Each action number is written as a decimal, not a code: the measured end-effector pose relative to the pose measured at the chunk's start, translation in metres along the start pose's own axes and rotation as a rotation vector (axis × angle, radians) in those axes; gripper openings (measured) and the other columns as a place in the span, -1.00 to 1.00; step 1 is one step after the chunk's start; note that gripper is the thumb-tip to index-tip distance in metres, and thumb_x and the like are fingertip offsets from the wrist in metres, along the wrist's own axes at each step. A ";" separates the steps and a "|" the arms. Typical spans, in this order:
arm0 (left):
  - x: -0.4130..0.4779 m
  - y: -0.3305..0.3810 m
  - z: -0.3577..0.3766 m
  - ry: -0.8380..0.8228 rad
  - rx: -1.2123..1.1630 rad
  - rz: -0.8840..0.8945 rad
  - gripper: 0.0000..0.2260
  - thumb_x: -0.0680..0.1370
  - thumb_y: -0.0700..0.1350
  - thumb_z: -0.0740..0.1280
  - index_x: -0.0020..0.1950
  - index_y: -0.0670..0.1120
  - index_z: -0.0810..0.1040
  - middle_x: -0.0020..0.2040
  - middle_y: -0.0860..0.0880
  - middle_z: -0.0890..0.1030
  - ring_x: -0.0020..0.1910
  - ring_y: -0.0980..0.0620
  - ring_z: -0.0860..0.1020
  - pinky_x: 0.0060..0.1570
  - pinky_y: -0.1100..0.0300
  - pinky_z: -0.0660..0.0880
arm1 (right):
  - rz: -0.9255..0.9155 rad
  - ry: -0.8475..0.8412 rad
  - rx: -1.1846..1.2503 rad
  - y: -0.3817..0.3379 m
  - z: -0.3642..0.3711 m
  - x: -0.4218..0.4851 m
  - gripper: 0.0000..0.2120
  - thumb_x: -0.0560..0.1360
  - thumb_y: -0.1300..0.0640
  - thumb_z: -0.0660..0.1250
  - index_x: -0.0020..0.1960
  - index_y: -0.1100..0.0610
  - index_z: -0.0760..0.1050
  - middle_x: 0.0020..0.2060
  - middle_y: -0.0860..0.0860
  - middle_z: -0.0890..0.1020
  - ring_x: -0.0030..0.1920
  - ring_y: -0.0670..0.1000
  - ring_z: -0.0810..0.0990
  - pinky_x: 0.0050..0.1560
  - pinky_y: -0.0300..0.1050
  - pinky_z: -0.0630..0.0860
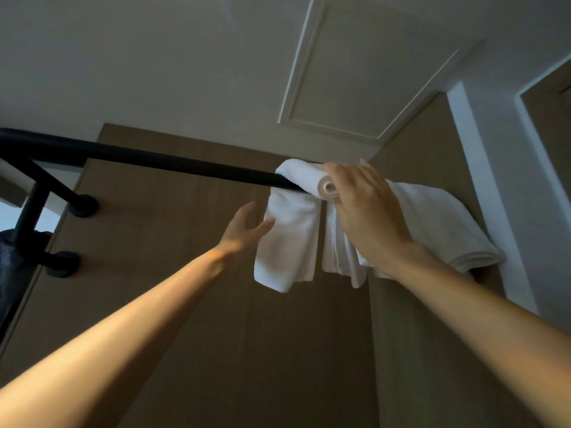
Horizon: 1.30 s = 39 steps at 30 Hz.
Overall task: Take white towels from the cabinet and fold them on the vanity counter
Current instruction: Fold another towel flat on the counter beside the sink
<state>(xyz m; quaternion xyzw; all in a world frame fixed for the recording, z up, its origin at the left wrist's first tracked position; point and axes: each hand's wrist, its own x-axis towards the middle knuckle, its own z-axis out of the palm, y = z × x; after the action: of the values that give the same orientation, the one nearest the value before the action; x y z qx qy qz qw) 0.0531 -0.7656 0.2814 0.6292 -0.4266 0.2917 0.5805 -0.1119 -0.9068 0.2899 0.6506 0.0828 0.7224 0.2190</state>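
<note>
- Two black brackets (pixel 65 208) fix the black rail's (pixel 154 162) left end to a brown wooden panel (pixel 185 242), which runs behind and below the rail.
- The left hand (pixel 244 230) reaches up below the rail, fingers loosely spread and holding nothing. Its fingertips are at the hanging left edge of a white towel (pixel 290 242); I cannot tell whether they touch it.
- The white towel is draped over the rail near its right end, with its long part hanging down.
- The right hand (pixel 367 208) lies over the rail, fingers curved across the top and thumb beneath, gripping the white towel's rolled fold.
- A second towel (pixel 340 264) hangs below the rail under that hand.
- A folded towel (pixel 448 223) bulges just right of the rail's end.
</note>
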 end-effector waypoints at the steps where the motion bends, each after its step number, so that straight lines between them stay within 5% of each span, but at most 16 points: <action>1: 0.004 -0.004 0.004 -0.034 -0.001 -0.032 -0.31 0.54 0.06 0.36 0.57 -0.02 0.10 0.54 -0.05 0.20 0.48 -0.04 0.25 0.35 0.05 0.30 | 0.000 -0.017 0.013 0.001 -0.001 0.000 -0.59 0.41 0.35 0.28 0.25 0.24 0.46 0.08 0.16 0.61 0.14 0.19 0.56 0.43 0.08 0.24; 4: 0.009 -0.015 0.015 -0.096 -0.050 -0.102 -0.18 0.44 0.19 0.42 0.56 -0.03 0.10 0.48 -0.06 0.32 0.37 -0.06 0.40 0.34 -0.07 0.39 | -0.013 -0.038 0.008 0.002 -0.002 -0.002 -0.57 0.38 0.40 0.34 0.25 0.25 0.47 0.08 0.18 0.61 0.15 0.22 0.57 0.38 0.09 0.29; 8: 0.008 -0.023 0.030 -0.032 -0.045 -0.091 -0.46 0.43 0.13 0.46 0.30 -0.08 0.43 0.16 -0.04 0.58 0.07 0.00 0.58 0.07 0.05 0.55 | -0.026 -0.076 0.025 0.003 0.001 -0.009 -0.53 0.40 0.38 0.41 0.30 0.23 0.45 0.09 0.18 0.62 0.09 0.20 0.61 0.08 0.07 0.55; 13: 0.003 -0.010 0.044 0.029 -0.014 -0.012 -0.43 0.33 0.12 0.55 0.20 -0.07 0.41 0.06 -0.01 0.58 0.03 0.00 0.57 0.04 0.03 0.54 | 0.005 -0.083 0.053 -0.016 0.019 -0.024 -0.56 0.52 0.23 0.28 0.39 0.21 0.35 0.13 0.20 0.60 0.05 0.19 0.64 -0.14 0.01 0.58; 18: -0.005 0.006 0.038 -0.092 -0.032 0.060 -0.69 0.42 0.03 0.51 0.02 0.00 0.47 -0.04 0.00 0.60 -0.07 0.09 0.59 -0.01 0.11 0.57 | 0.039 -0.054 -0.050 -0.028 0.048 -0.045 -0.43 0.34 0.33 0.52 0.33 0.24 0.47 0.23 0.20 0.59 0.11 0.25 0.63 -0.19 0.21 0.62; 21: -0.009 0.004 0.026 -0.317 -0.273 -0.035 -0.69 0.49 -0.03 0.42 0.18 -0.11 0.53 0.08 -0.12 0.65 0.03 -0.05 0.64 0.05 0.02 0.59 | 0.051 -0.065 -0.041 -0.033 0.056 -0.051 -0.33 0.25 0.33 0.58 0.32 0.25 0.48 0.24 0.20 0.58 0.16 0.24 0.61 -0.18 0.16 0.63; 24: -0.012 0.010 0.019 -0.354 -0.480 -0.155 -0.76 0.59 -0.12 0.27 0.20 -0.18 0.56 0.08 -0.16 0.66 0.02 -0.09 0.65 -0.05 0.06 0.61 | 0.070 -0.062 -0.003 -0.035 0.057 -0.055 -0.34 0.25 0.35 0.56 0.33 0.25 0.48 0.24 0.19 0.58 0.19 0.24 0.59 -0.13 0.17 0.62; 27: -0.012 0.020 0.015 -0.340 -0.577 -0.241 -0.59 0.64 0.10 0.12 0.19 -0.18 0.56 0.03 -0.14 0.67 -0.05 -0.05 0.66 -0.14 0.07 0.61 | 0.079 -0.092 0.043 -0.032 0.055 -0.060 -0.38 0.35 0.29 0.51 0.37 0.22 0.43 0.30 0.19 0.54 0.26 0.25 0.54 -0.02 0.22 0.59; 31: -0.008 0.030 0.016 -0.347 -0.480 -0.230 -0.46 0.52 0.25 0.27 0.21 -0.19 0.56 0.00 -0.12 0.69 -0.04 -0.06 0.68 -0.13 0.08 0.63 | 0.096 -0.146 0.102 -0.028 0.054 -0.071 -0.43 0.48 0.26 0.41 0.45 0.18 0.35 0.40 0.13 0.44 0.39 0.18 0.42 0.18 0.18 0.51; 35: 0.000 0.026 0.019 -0.285 -0.360 -0.195 -0.61 0.52 0.14 0.36 0.11 -0.17 0.59 -0.09 -0.11 0.70 -0.15 -0.03 0.69 -0.22 0.12 0.61 | 0.115 -0.344 0.175 -0.026 0.063 -0.082 -0.25 0.56 0.11 0.27 0.59 0.06 -0.10 0.58 -0.03 -0.02 0.57 -0.02 -0.12 0.53 0.06 0.12; 39: 0.006 0.031 0.013 -0.375 -0.330 -0.217 -0.57 0.52 0.13 0.36 0.15 -0.21 0.59 -0.03 -0.16 0.69 -0.07 -0.07 0.68 -0.13 0.11 0.61 | 0.123 -0.176 0.110 -0.028 0.068 -0.077 -0.14 0.37 0.04 0.52 0.51 0.12 0.12 0.53 0.09 0.19 0.55 0.09 0.09 0.50 0.06 0.18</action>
<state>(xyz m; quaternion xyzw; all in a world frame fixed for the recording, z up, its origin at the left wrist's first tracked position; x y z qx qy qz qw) 0.0271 -0.7781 0.2992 0.6113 -0.4984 0.0328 0.6138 -0.0351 -0.9255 0.2182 0.7263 0.0629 0.6690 0.1445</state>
